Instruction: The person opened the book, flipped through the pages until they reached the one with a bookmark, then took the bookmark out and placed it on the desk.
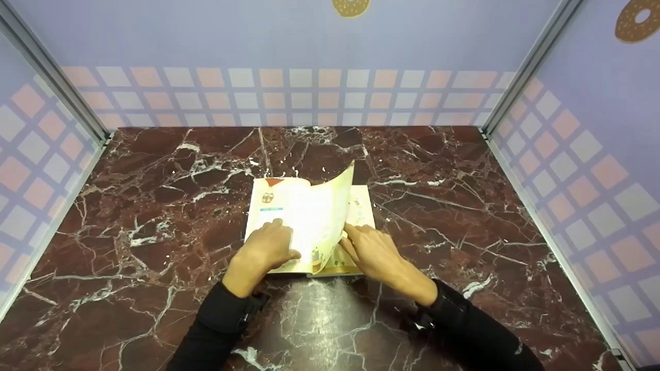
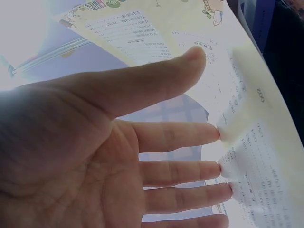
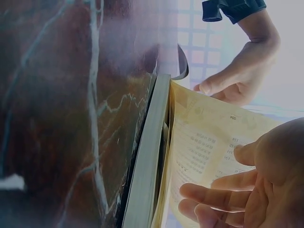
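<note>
An open book (image 1: 362, 211) lies on the table, its left page showing a red corner and a small picture. One leaf (image 1: 332, 203) stands raised and bowed near the middle, partly washed out by glare. My left hand (image 1: 268, 245) rests on the left page; in the left wrist view its fingers (image 2: 175, 135) are straight, with tips at the printed paper. At the raised leaf's lower right edge is my right hand (image 1: 376, 252). Its thumb and loosely bent fingers (image 3: 223, 197) stand apart beside the printed page in the right wrist view, with no pinch visible.
The book sits on a dark red marbled table (image 1: 170, 309) with white veins. Lilac panels (image 1: 289, 46) with checks and doughnut pictures wall in the back and both sides, joined by metal corner posts (image 1: 531, 64). Black sleeves (image 1: 211, 324) and wrist straps cover the forearms.
</note>
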